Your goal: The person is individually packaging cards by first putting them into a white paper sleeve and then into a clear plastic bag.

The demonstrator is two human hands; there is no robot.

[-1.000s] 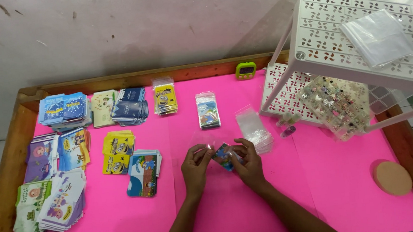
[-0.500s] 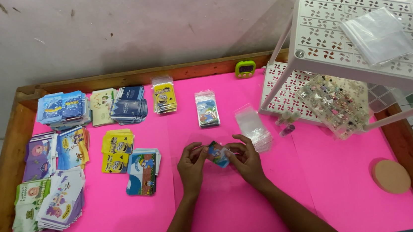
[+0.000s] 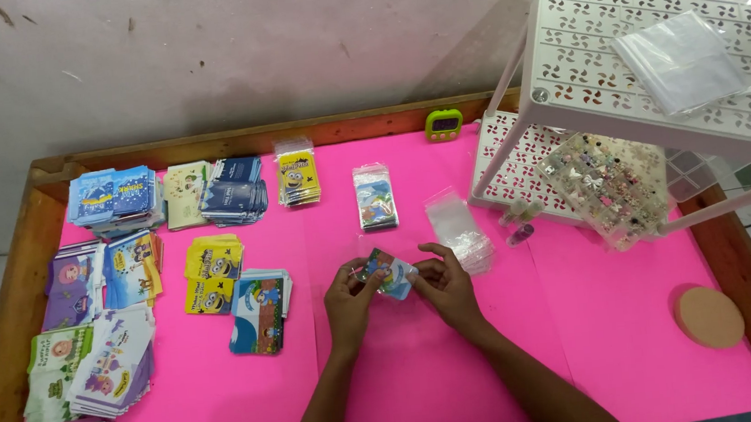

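I am looking down from the head camera at a counter (image 3: 428, 396) covered in bright pink sheeting with a wooden rim. My two hands meet near the middle of it. The left hand (image 3: 349, 296) and the right hand (image 3: 443, 282) both pinch a small card in a clear sleeve (image 3: 387, 273), fingers curled closed on its opposite edges, holding it just above the pink surface. The card shows blue and orange colours; I cannot make out its picture.

Just beyond my right hand lies a stack of empty clear sleeves (image 3: 459, 229), touching or nearly touching my fingertips. Further back sits a single packed card (image 3: 374, 197) in its sleeve, and left of that a small yellow card pack (image 3: 297, 174).

To the left, well apart from my hands, many piles of printed cards are spread out: a blue pile (image 3: 112, 198) at the back corner, a dark blue pile (image 3: 233, 189), a yellow pile (image 3: 213, 270), and a blue and white pile (image 3: 259, 307) nearest my left hand.

On the right stands a white perforated rack (image 3: 652, 60) with clear bags (image 3: 679, 62) on top and a tray of small trinkets (image 3: 609, 183) below. A green timer (image 3: 444, 123) rests by the back rim, and a round tan disc (image 3: 709, 318) lies near the right edge.
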